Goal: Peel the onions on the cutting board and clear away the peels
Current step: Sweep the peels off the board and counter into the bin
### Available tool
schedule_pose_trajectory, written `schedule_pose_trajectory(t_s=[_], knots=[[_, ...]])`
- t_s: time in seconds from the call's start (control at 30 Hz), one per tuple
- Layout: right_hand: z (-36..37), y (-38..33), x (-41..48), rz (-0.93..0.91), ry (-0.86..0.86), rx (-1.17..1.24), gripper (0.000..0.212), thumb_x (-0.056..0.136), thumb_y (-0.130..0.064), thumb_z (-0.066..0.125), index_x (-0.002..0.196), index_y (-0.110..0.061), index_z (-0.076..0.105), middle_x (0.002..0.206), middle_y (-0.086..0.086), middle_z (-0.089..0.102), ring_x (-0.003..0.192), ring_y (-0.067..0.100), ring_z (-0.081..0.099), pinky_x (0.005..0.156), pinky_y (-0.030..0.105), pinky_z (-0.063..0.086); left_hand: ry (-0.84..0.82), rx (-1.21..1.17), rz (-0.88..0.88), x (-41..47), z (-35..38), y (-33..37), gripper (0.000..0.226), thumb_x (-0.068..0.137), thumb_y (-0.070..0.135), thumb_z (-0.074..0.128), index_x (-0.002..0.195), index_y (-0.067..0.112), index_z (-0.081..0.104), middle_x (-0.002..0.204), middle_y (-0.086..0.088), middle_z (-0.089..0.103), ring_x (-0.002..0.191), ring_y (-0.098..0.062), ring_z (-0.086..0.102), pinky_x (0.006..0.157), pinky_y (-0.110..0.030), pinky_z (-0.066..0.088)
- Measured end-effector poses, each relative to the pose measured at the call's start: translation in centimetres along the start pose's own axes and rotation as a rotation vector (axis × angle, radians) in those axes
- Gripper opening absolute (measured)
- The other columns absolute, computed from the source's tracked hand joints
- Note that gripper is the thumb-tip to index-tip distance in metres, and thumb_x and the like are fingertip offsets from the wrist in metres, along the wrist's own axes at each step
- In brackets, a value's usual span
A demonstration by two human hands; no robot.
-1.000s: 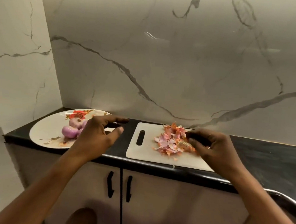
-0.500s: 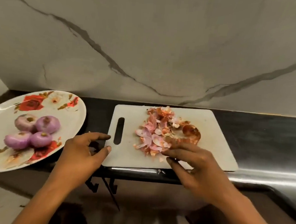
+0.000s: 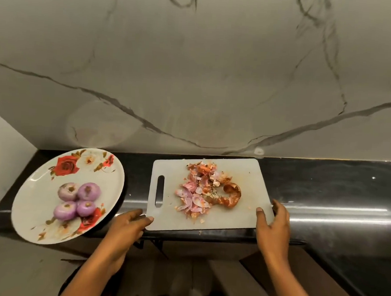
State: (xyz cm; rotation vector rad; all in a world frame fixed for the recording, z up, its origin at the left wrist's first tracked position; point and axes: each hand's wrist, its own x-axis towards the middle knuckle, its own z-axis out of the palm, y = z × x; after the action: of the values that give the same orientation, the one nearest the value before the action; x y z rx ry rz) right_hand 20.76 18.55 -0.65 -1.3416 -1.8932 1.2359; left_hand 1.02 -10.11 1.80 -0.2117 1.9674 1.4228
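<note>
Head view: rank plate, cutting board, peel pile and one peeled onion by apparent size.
1-2, tied: plate and cutting board. They cover about the same area, and the wide-angle lens makes it too close to rank.
3: peel pile.
4: peeled onion, clearly the smallest.

A single head-worn camera looks forward and down, close over the cutting board on the desk. It faces the marble wall.

Right hand: fingertips hidden under cutting board, 4 o'clock edge. Left hand: same, 7 o'clock corner. Forearms: I lose both past the bottom.
</note>
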Motion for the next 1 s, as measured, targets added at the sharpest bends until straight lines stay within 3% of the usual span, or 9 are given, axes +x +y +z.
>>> schedule_pose_trajectory(t_s=[0.1, 0.2, 0.43, 0.53, 0.6, 0.67, 0.83, 0.9, 1.0], knots=[[0.2, -0.4, 0.1, 0.019, -0.01, -0.041, 0.051, 0.103, -0.02, 0.067, 0.149, -0.012, 0.047, 0.149, 0.008, 0.049, 0.119, 0.019, 0.055, 0.091, 0.032, 0.048, -0.018, -0.092, -0.081, 0.4, 1.1, 1.1, 0.044, 0.097, 0.012, 0.072, 0.137, -0.002, 0.06, 0.12, -0.015, 0.075, 0.122, -0.03, 0.066, 0.11, -0.043, 0.05], [0.2, -0.5, 0.8, 0.055, -0.011, -0.033, 0.054, 0.1, -0.02, 0.071, 0.148, -0.012, 0.049, 0.147, 0.008, 0.05, 0.122, 0.023, 0.057, 0.094, 0.034, 0.05, -0.009, -0.082, -0.101, 1.0, 2.0, 1.9, 0.022, 0.101, 0.017, 0.067, 0.119, 0.003, 0.071, 0.109, -0.011, 0.079, 0.109, -0.026, 0.071, 0.087, -0.036, 0.055], [-1.4, -0.3, 2.7, 0.083, -0.047, 0.006, 0.051, 0.098, -0.025, 0.073, 0.145, -0.02, 0.053, 0.141, 0.002, 0.059, 0.119, 0.018, 0.059, 0.085, 0.029, 0.053, 0.05, -0.29, 0.036, 1.1, 4.2, 3.3, 0.023, 0.109, 0.022, 0.055, 0.128, 0.011, 0.06, 0.119, -0.011, 0.071, 0.106, -0.026, 0.071, 0.078, -0.044, 0.063], [-1.9, -1.0, 2.8, 0.064, -0.09, -0.008, 0.049, 0.101, -0.028, 0.071, 0.146, -0.023, 0.054, 0.146, 0.001, 0.058, 0.13, 0.019, 0.056, 0.1, 0.038, 0.053, 0.046, -0.376, 0.074, 0.6, 4.8, 3.5, 0.024, 0.11, 0.022, 0.053, 0.132, 0.014, 0.057, 0.122, -0.011, 0.071, 0.108, -0.029, 0.073, 0.079, -0.05, 0.066], [-2.3, -2.3, 2.4, -0.024, -0.128, -0.078, 0.052, 0.104, -0.034, 0.065, 0.152, -0.024, 0.049, 0.155, 0.001, 0.05, 0.139, 0.02, 0.05, 0.11, 0.042, 0.048, 0.05, -0.412, 0.096, 0.4, 4.8, 3.4, 0.022, 0.109, 0.021, 0.053, 0.13, 0.014, 0.058, 0.122, -0.012, 0.071, 0.108, -0.028, 0.073, 0.074, -0.046, 0.067], [-2.3, -4.7, 1.2, -0.179, -0.219, -0.198, 0.058, 0.106, -0.048, 0.054, 0.16, -0.032, 0.038, 0.17, -0.009, 0.031, 0.157, 0.017, 0.028, 0.125, 0.044, 0.033, 0.056, -0.43, 0.118, -0.1, 4.5, 3.4, 0.02, 0.109, 0.02, 0.052, 0.126, 0.014, 0.06, 0.121, -0.012, 0.071, 0.107, -0.028, 0.073, 0.069, -0.041, 0.068], [0.8, -11.9, -4.0, -0.691, -0.748, -0.56, 0.059, 0.107, -0.067, 0.022, 0.163, -0.054, 0.005, 0.17, -0.032, -0.015, 0.154, -0.007, -0.027, 0.13, 0.032, -0.01, 0.114, -0.421, 0.162, -1.5, 3.4, 2.1, 0.019, 0.109, 0.02, 0.053, 0.122, 0.013, 0.065, 0.118, -0.017, 0.072, 0.108, -0.032, 0.071, 0.063, -0.042, 0.066], [3.0, -13.8, -5.6, -0.901, -0.953, -0.674, 0.057, 0.111, -0.062, 0.017, 0.163, -0.052, -0.005, 0.17, -0.028, -0.02, 0.152, -0.004, -0.034, 0.124, 0.031, -0.023, 0.134, -0.44, 0.191, -2.3, 3.0, 1.6, 0.02, 0.109, 0.019, 0.053, 0.122, 0.012, 0.067, 0.117, -0.019, 0.073, 0.103, -0.034, 0.071, 0.064, -0.041, 0.064], [6.2, -13.9, -6.6, -1.103, -1.15, -0.726, 0.061, 0.113, -0.058, 0.015, 0.167, -0.04, -0.006, 0.175, -0.015, -0.011, 0.158, 0.004, -0.026, 0.125, 0.035, -0.024, 0.148, -0.507, 0.192, -3.7, 2.2, 1.2, 0.019, 0.108, 0.014, 0.053, 0.116, 0.012, 0.071, 0.111, -0.018, 0.077, 0.099, -0.033, 0.073, 0.072, -0.04, 0.06]])
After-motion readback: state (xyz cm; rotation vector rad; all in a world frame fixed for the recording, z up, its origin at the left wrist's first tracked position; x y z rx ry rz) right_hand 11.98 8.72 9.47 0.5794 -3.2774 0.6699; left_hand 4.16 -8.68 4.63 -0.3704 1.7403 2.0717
